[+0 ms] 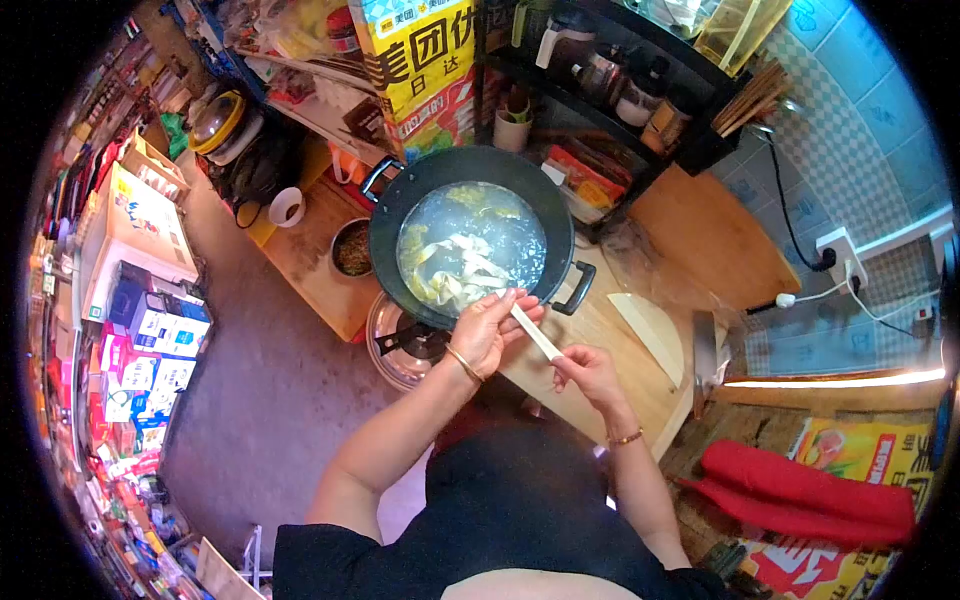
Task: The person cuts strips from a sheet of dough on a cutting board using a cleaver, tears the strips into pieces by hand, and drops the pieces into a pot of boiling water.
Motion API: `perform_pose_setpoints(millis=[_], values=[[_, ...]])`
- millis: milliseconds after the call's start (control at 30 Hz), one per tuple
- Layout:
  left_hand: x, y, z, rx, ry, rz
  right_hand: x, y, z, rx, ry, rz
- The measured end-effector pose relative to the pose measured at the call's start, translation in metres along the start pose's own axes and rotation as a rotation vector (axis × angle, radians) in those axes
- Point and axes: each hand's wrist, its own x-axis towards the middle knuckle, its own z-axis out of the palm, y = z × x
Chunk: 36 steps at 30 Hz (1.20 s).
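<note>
Stretching between both hands near the wok [556,215], a pale strip [536,332] is pinched by the right hand [588,374] and loosely held in half-open fingers by the left hand [484,336]. Similar pieces [460,268] are surrounded by liquid.

- A light wooden board [560,386], right of the pot [400,200], bears a pale half-round sheet [650,335].
- A wooden table [318,290], left, bears a small bowl with brown contents [352,248].
- A black shelf [560,78] bears a metal kettle [600,72] and dark-lidded jar [641,100].
</note>
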Motion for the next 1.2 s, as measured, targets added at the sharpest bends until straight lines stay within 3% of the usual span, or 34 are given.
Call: perform_pose_setpoints(millis=[200, 233, 300, 333, 467, 733, 767, 833, 900, 1100, 1200], values=[[0.013, 0.009, -0.007, -0.007, 0.017, 0.154, -0.003, 0.001, -0.010, 0.090, -0.027, 0.001], [0.009, 0.001, -0.002, -0.159, -0.043, 0.070, -0.001, -0.001, -0.009, 0.092, -0.027, 0.000], [0.011, -0.018, -0.008, -0.228, -0.247, -0.315, 0.005, -0.006, -0.001, 0.158, -0.046, -0.044], [0.006, -0.028, -0.006, -0.186, -0.222, -0.320, 0.007, -0.009, 0.002, 0.102, -0.087, -0.082], [0.009, -0.024, -0.005, -0.138, -0.023, -0.063, 0.008, -0.001, 0.000, -0.013, -0.070, -0.025], [0.015, 0.008, -0.010, 0.003, 0.033, 0.130, -0.002, -0.001, -0.012, 0.026, -0.043, 0.000], [0.014, 0.006, -0.007, 0.004, 0.032, 0.128, -0.003, -0.002, -0.012, 0.051, -0.068, 0.009], [0.009, -0.004, 0.002, -0.166, -0.089, -0.047, 0.001, -0.004, -0.008, 0.096, -0.066, -0.001], [0.012, -0.033, -0.010, -0.125, -0.301, -0.287, 0.005, -0.007, -0.001, 0.139, -0.068, -0.009], [0.009, -0.018, -0.005, -0.121, 0.002, -0.046, 0.004, -0.003, -0.002, -0.069, -0.046, 0.059], [0.008, -0.003, -0.008, -0.086, -0.015, 0.010, 0.001, -0.001, -0.006, -0.016, -0.025, 0.028]])
